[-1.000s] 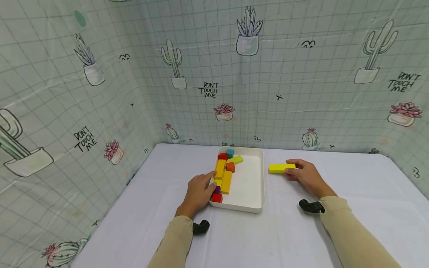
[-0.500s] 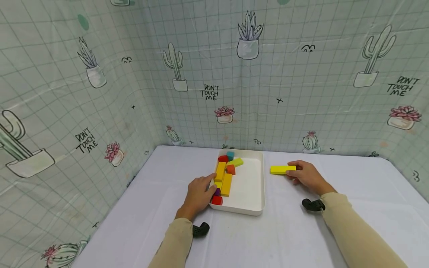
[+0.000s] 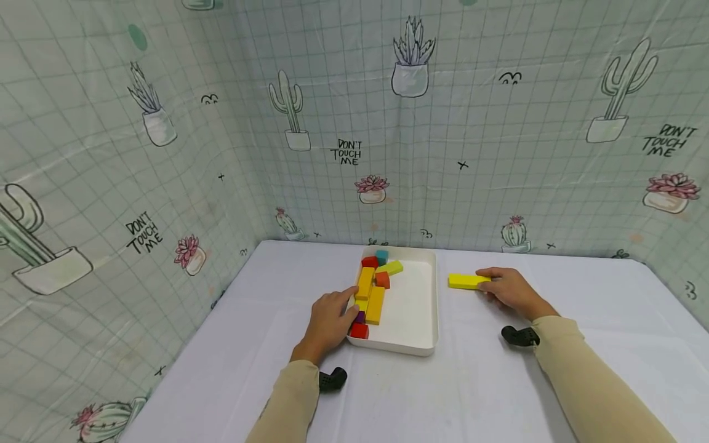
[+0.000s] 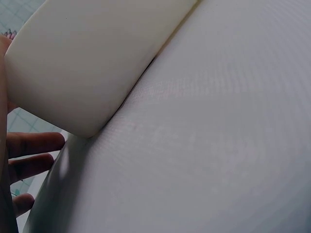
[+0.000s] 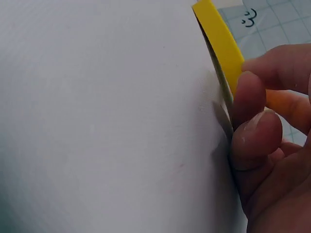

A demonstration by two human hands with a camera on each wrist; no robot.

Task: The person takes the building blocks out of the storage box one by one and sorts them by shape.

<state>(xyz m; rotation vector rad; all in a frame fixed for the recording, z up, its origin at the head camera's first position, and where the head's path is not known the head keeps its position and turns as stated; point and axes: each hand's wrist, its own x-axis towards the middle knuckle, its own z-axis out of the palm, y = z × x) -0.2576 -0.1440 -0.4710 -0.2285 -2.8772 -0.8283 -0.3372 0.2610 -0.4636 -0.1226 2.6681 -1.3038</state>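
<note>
A long yellow block lies on the white cloth to the right of a shallow cream tray. My right hand pinches its right end; in the right wrist view a fingertip touches the yellow block, and the other fingers bunch close beside it. My left hand holds the tray's left rim, partly hiding the blocks there. From the left wrist, the tray's cream wall fills the upper left, and several fingers extend beyond it.
Blocks gather along the tray's left side: long orange-yellow ones, a red one, an orange-red one, a lime-yellow one and a teal one. A patterned curtain rises behind the table.
My right hand has shifted slightly right, and its fingers cover less of the yellow block. My left hand stays on the tray. The head view has tilted slightly.
</note>
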